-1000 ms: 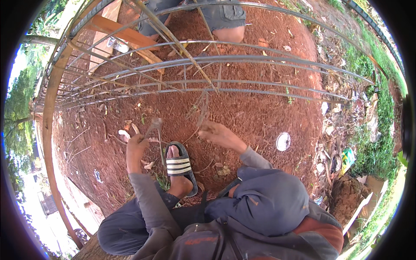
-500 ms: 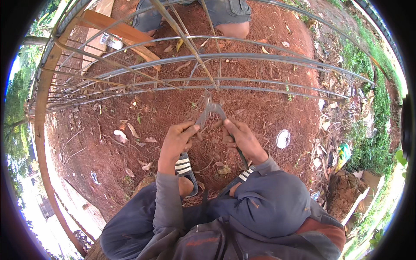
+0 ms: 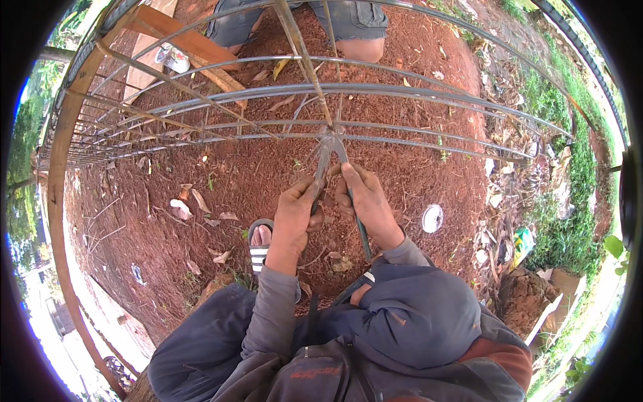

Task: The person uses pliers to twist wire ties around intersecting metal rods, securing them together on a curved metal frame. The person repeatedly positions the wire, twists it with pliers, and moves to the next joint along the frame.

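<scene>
With each hand I grip one handle of a pair of pincers point(image 3: 328, 144). My left hand point(image 3: 295, 209) is wrapped round the left handle. My right hand point(image 3: 368, 201) holds the right handle, whose dark green end sticks out below my fingers. The pincers' jaws are at the near lower bar of a steel rebar cage point(image 3: 429, 143), where a rusty cross bar point(image 3: 305, 59) meets it. Whether a tie wire lies in the jaws is too small to tell.
Past the cage kneels another person in grey shorts point(image 3: 365, 20). Wooden planks point(image 3: 181, 40) and a wooden post point(image 3: 60, 174) stand at the left. A white round lid point(image 3: 433, 218) lies on the red soil right of my hands. Litter and grass line the right side.
My hands have pushed the pincers away from me, up to the cage's bar, and the handles have come closer together. My left foot has shifted to the left.
</scene>
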